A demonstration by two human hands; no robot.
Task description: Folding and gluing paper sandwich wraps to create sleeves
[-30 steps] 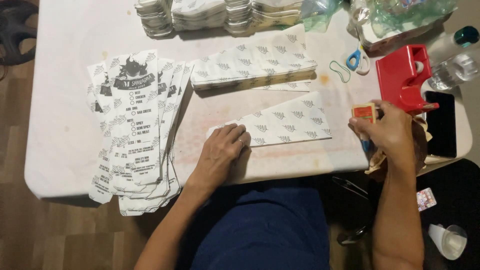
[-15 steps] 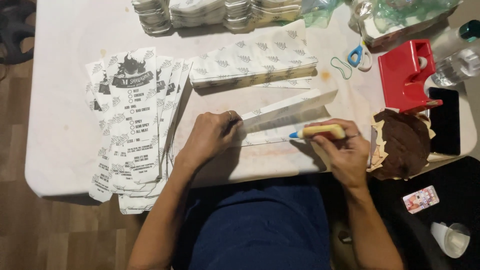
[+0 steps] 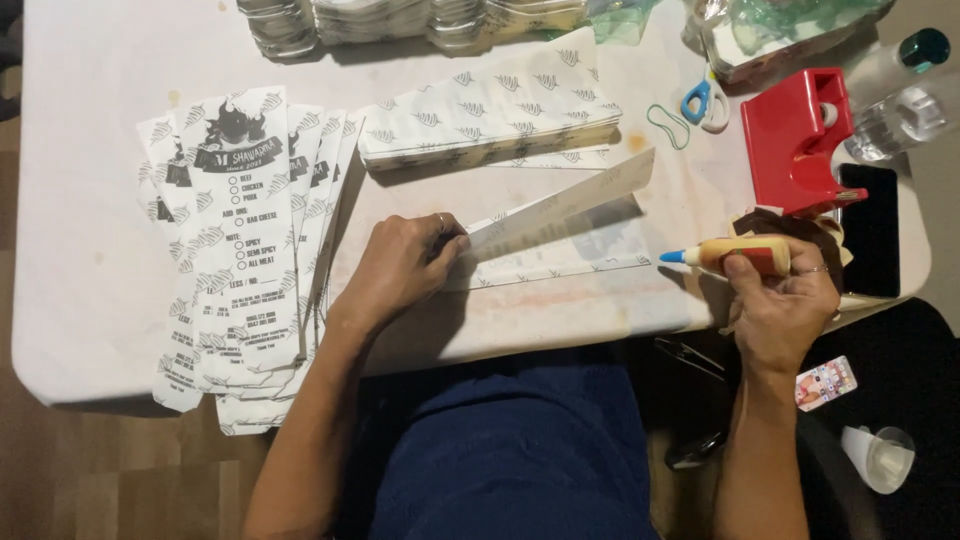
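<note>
My left hand point(image 3: 400, 265) pinches the near end of a long printed paper sheet point(image 3: 560, 235) and holds its upper flap lifted off the white table point(image 3: 90, 300). My right hand point(image 3: 785, 300) grips a small glue bottle point(image 3: 730, 257) with a blue tip, lying sideways, its tip just right of the sheet's right end. A stack of flat patterned paper sleeves point(image 3: 490, 110) lies behind the sheet. A fanned pile of finished printed sleeves point(image 3: 240, 240) lies to the left of my left hand.
A red tape dispenser point(image 3: 795, 140), blue-handled scissors point(image 3: 705, 100), a green rubber band point(image 3: 665, 125) and a clear plastic bottle point(image 3: 895, 110) sit at the right. A black phone point(image 3: 870, 235) lies by the edge. Bundled paper stacks point(image 3: 400, 20) line the far side.
My right hand came from the table's right edge with the glue bottle, ran it along the sheet, and now holds it past the sheet's right end. My left hand lifted the flap.
</note>
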